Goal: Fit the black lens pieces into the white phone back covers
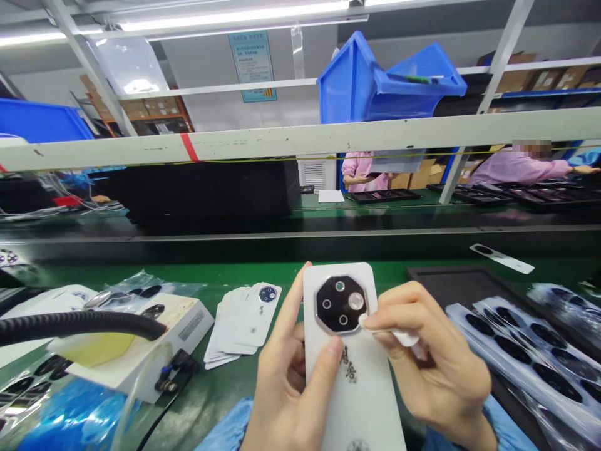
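Note:
My left hand is closed around a white phone, its back facing me and its top end tilted away. The thumb lies just below the black octagonal camera module, while the fingers wrap behind the left edge. Between the thumb and fingers of my right hand is a small white wipe, pinched and touching the module's lower right rim. Dark lettering runs down the phone's back. Several thin white phone-back sheets, printed with a camera pattern, lie fanned on the green bench to the left.
A white box and a black flexible hose stand at left, near blue plastic film. Bagged black lens parts lie at right over a black tray. Blue bins sit above a rail; co-workers in pink are beyond.

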### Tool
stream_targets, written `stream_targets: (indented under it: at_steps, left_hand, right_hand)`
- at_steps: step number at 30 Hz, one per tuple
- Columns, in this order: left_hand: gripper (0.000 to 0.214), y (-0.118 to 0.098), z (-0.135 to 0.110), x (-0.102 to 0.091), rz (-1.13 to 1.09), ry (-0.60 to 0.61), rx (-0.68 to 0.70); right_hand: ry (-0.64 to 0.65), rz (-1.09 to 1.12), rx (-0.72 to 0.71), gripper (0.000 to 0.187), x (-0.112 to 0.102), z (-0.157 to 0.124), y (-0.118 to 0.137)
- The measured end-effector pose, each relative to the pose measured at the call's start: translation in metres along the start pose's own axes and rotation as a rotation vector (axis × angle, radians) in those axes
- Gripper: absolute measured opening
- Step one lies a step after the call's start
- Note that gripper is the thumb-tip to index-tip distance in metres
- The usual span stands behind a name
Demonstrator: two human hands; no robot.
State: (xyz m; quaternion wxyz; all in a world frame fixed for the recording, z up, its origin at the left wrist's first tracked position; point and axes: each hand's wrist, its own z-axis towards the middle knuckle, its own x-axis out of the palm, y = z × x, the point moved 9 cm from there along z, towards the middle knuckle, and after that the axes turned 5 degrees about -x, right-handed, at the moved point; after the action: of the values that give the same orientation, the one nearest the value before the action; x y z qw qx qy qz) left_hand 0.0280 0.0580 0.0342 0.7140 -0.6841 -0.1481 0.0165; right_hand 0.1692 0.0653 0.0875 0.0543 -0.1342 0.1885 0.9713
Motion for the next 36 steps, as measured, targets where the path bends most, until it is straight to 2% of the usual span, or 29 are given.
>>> stream_targets:
  at_steps: [5, 9, 19, 25, 32, 36]
  left_hand:
    - [0.080, 0.005, 0.003, 0.000, -0.089, 0.069, -0.057]
    - [0.077, 0.006, 0.004, 0.002, -0.127, 0.109, -0.070]
    - [0.083, 0.009, 0.002, -0.001, -0.081, 0.078, -0.081]
    - [0.083, 0.001, 0.000, 0.001, -0.042, 0.070, -0.057]
    - [0.077, -0.001, -0.006, 0.000, -0.015, -0.017, -0.054]
    - [0.077, -0.003, -0.006, -0.001, -0.003, -0.023, -0.029]
  right_hand:
    - [-0.079, 0.189, 0.110, 0.019, -0.008, -0.003, -0.007]
    - [-0.104, 0.224, 0.140, 0.016, -0.008, -0.004, -0.009]
    - [-0.093, 0.191, 0.122, 0.019, -0.011, -0.006, -0.006]
    - [-0.092, 0.172, 0.101, 0.021, -0.011, -0.003, -0.004]
    - [-0.097, 0.167, 0.093, 0.021, -0.012, -0.004, -0.003]
    - [-0.102, 0.165, 0.089, 0.022, -0.013, -0.004, -0.002]
